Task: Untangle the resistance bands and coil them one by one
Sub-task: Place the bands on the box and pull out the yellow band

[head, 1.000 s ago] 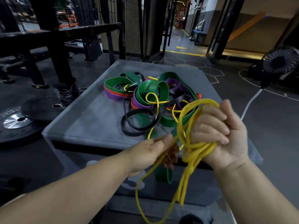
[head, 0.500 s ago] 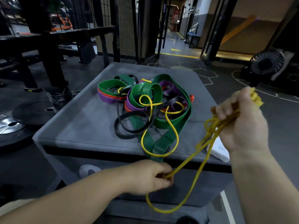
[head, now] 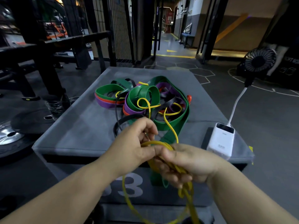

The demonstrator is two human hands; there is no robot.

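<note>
fingers of both hands close on the yellow band [head: 163, 143] at the box's near edge.

the left hand [head: 135, 146], low and apart half a second ago, has risen to meet the right hand [head: 186, 164] at 6 o'clock, likely laying another loop. one yellow strand runs toward 12 into the tangle [head: 145, 101] on the grey box [head: 77, 136]; one power bank [head: 221, 141] at 3, one fan [head: 258, 60] at 1.
</note>
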